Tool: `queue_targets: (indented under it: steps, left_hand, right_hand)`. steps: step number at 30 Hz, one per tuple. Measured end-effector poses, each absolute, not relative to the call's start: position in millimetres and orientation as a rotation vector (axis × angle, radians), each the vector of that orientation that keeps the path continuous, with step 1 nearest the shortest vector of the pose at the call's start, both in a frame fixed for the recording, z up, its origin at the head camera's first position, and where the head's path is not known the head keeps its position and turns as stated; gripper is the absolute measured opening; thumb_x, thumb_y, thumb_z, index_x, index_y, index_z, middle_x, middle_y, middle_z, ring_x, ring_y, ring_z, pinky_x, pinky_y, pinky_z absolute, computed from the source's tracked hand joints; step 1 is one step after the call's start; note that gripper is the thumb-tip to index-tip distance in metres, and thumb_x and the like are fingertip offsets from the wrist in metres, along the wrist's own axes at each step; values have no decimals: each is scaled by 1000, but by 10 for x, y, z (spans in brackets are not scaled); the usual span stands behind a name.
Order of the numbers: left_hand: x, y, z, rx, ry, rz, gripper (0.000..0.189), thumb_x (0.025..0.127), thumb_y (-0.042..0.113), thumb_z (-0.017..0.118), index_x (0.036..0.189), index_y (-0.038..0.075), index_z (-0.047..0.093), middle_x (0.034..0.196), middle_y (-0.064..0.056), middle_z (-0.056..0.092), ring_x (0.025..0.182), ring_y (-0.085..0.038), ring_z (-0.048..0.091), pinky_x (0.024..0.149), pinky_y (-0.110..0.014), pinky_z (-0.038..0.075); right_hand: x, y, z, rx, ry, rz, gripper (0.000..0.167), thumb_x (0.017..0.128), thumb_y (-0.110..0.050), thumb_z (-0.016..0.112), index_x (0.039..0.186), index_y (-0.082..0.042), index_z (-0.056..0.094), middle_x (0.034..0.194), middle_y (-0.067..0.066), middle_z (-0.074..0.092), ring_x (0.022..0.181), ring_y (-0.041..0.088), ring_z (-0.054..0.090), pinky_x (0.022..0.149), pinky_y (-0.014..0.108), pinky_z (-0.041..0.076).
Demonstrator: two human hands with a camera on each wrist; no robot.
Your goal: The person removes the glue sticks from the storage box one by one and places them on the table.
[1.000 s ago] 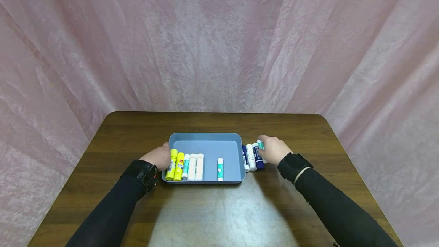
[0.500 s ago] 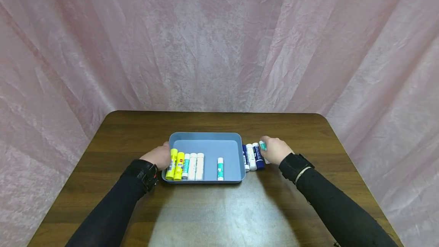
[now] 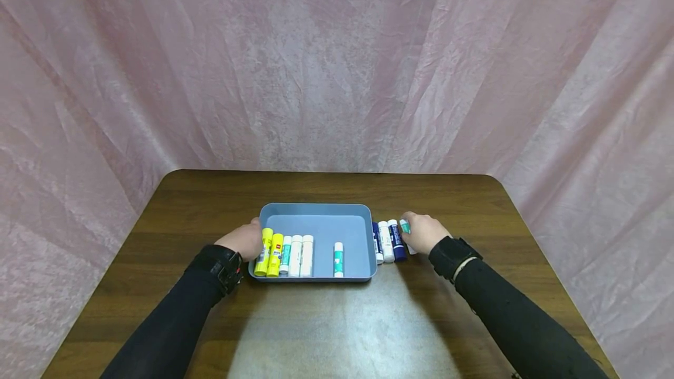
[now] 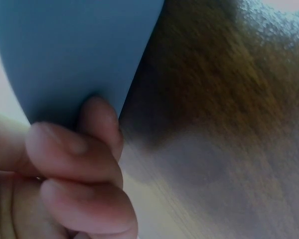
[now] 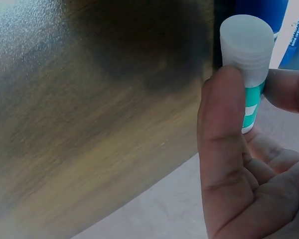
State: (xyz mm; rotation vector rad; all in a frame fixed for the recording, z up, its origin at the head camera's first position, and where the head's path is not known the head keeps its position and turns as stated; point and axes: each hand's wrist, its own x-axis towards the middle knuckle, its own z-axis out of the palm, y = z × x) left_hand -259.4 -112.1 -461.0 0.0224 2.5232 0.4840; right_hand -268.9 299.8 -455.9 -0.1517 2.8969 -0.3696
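The green-and-white glue stick [image 5: 246,50] is at the right end of the row of glue sticks [image 3: 386,241] on the counter [image 3: 337,332], clamped between the thumb and fingers of the right hand [image 3: 425,234] — whether it touches the counter is hard to tell. A light pinch should do; squeezing harder could make the round barrel roll. The navy glue stick [image 3: 397,243] is just beside it, so small, straight movements would spare the row. Further left, the fingers of the left hand [image 3: 244,242] grip the edge of the blue tray [image 3: 337,224] — a steady hold there should stop it sliding.
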Motion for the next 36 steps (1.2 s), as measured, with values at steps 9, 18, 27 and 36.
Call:
queue_targets:
  steps: [9, 18, 27, 36]
  left_hand:
    - [-2564, -1126, -4604, 18, 2518, 522, 67, 101, 12, 48, 155, -11, 14, 127, -26, 57, 101, -32, 60, 89, -47, 51]
    - [-2555, -1131, -4589, 23, 2518, 535, 65, 101, 11, 45, 154, -12, 14, 132, -29, 54, 103, -33, 59, 90, -48, 50]
    - [-2568, -1136, -4604, 35, 2527, 519, 64, 102, 10, 42, 154, -13, 13, 127, -27, 57, 100, -32, 59, 88, -46, 49]
    - [-2576, -1141, -4633, 39, 2536, 506, 64, 102, 11, 43, 154, -13, 13, 128, -28, 57, 101, -32, 59, 88, -47, 49]
  right_hand:
    - [-2705, 3036, -4655, -175, 2886, -365, 43, 92, -17, 69, 131, -1, 61, 109, 20, 72, 89, 28, 69, 81, 47, 57]
    - [-2712, 3041, -4695, -143, 2856, -373, 42, 94, -17, 66, 132, 0, 60, 114, 21, 72, 94, 29, 69, 86, 49, 56]
    - [-2713, 3040, -4725, -125, 2841, -386, 42, 94, -17, 66, 132, 0, 60, 114, 20, 71, 95, 28, 69, 88, 49, 56]
    - [-2709, 3033, -4717, -118, 2834, -382, 41, 96, -18, 63, 133, 0, 60, 116, 21, 71, 95, 28, 67, 91, 51, 54]
